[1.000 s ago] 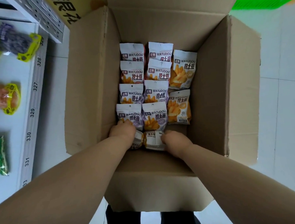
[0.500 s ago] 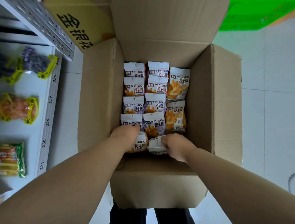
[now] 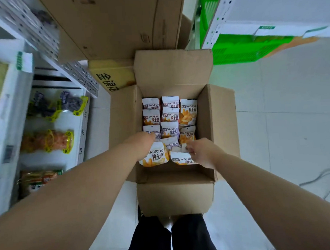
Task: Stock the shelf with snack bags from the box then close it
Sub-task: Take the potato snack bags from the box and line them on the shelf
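The floor (image 3: 283, 119) has big pale tiles with thin lines between them. A thin grey wire (image 3: 321, 175) lies on it at the right. On the left is a white shelf (image 3: 82, 131) with numbers along its edge, and a white metal bar (image 3: 49, 41) full of small holes. Far back is a big brown cardboard sheet (image 3: 118, 23). A bright green crate (image 3: 238, 49) sits far right, by another white rack (image 3: 268, 7). The light is soft and even.

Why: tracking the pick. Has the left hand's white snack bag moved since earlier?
Yes: white plastic snack bag rose, toward the brown cardboard box's near wall.
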